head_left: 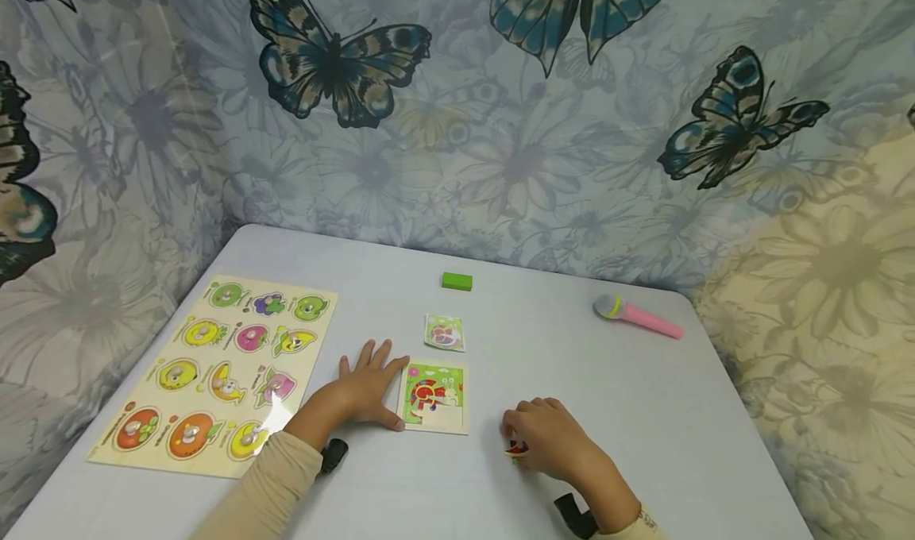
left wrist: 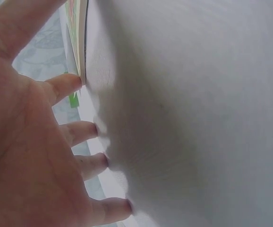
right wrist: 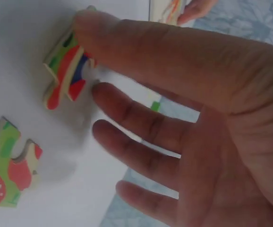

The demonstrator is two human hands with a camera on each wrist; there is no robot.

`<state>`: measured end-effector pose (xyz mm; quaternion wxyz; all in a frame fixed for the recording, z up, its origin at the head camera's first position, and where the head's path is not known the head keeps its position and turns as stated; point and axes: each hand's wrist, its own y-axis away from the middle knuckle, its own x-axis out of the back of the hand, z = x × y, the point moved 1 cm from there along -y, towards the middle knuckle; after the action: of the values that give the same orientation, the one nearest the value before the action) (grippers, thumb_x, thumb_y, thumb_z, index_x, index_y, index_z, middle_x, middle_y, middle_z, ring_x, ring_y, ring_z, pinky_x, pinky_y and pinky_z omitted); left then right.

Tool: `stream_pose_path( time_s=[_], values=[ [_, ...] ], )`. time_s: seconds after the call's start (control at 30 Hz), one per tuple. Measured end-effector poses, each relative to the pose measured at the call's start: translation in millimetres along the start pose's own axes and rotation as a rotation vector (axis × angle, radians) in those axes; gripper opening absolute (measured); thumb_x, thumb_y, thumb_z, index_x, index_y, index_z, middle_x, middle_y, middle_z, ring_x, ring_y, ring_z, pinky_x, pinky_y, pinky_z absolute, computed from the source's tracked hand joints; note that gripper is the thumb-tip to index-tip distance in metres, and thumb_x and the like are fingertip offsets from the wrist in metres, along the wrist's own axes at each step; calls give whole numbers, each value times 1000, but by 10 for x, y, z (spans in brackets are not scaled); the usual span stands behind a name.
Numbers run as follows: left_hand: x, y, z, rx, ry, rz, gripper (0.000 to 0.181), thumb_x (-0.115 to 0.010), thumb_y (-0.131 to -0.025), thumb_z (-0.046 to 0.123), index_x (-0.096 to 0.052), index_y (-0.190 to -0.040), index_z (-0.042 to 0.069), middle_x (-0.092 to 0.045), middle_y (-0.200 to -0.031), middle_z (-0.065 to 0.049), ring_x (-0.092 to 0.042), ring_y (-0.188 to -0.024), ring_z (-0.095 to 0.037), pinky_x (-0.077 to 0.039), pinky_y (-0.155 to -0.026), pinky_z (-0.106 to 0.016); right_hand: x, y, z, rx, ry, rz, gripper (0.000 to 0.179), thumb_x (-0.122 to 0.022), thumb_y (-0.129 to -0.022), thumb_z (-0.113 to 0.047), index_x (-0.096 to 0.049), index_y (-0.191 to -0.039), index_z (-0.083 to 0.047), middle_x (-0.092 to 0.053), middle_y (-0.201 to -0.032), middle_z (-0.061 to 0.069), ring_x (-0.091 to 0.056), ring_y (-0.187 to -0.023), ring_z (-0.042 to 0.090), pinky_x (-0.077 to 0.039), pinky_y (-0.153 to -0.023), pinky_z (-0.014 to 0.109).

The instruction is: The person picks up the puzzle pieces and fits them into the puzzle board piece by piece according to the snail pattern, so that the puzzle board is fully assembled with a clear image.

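A small square jigsaw board (head_left: 450,423) with a red and green picture lies in the middle of the table. My left hand (head_left: 368,389) is spread flat at its left side, thumb and index fingertip touching the board's edge; the left wrist view shows those fingers stretched out. To the right of the board, my right hand (head_left: 546,437) pinches a jigsaw piece (right wrist: 68,71) of red, green and blue between thumb and index finger, just over the table. Another jigsaw piece (right wrist: 13,165), green with red, lies on the table near it in the right wrist view.
A large wooden fruit board (head_left: 210,401) with several pieces lies at the left. Behind the small board are a picture card or tile (head_left: 444,333) and a green block (head_left: 457,281). A pink toy microphone (head_left: 636,315) lies at the back right. Walls stand behind the table.
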<state>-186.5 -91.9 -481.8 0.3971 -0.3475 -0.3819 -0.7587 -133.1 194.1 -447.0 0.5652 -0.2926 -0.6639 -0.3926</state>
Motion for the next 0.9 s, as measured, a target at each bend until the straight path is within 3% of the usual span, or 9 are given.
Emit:
stream_pose_path(
  time_s=[0.37, 0.6, 0.9],
  values=[
    [-13, 35, 8, -6, 13, -6, 102, -88, -66, 42, -37, -149, 13, -13, -160, -23, -2, -146, -47, -6, -105, -77, -85, -9, 27, -11, -5, -36, 35, -89, -63, -10, -62, -84, -20, -53, -71, -12, -52, -75, 13, -46, -91, 50],
    [-2, 16, 10, -6, 7, 1, 101, -88, -66, 41, -37, -149, 14, -13, -160, -22, -2, -147, -47, -6, -105, -77, -16, -136, -48, 37, -3, 48, 27, -84, -69, -8, -66, -86, -19, -62, -78, -9, -58, -79, 12, -46, -92, 49],
    [3, 5, 0, -13, 0, 16, 102, -88, -66, 42, -37, -149, 14, -14, -160, -22, -3, -146, -47, -7, -105, -77, -20, -503, -329, 120, 67, 159, 28, -82, -75, -15, -69, -99, -21, -68, -93, -6, -63, -95, 16, -44, -101, 48]
  ],
)
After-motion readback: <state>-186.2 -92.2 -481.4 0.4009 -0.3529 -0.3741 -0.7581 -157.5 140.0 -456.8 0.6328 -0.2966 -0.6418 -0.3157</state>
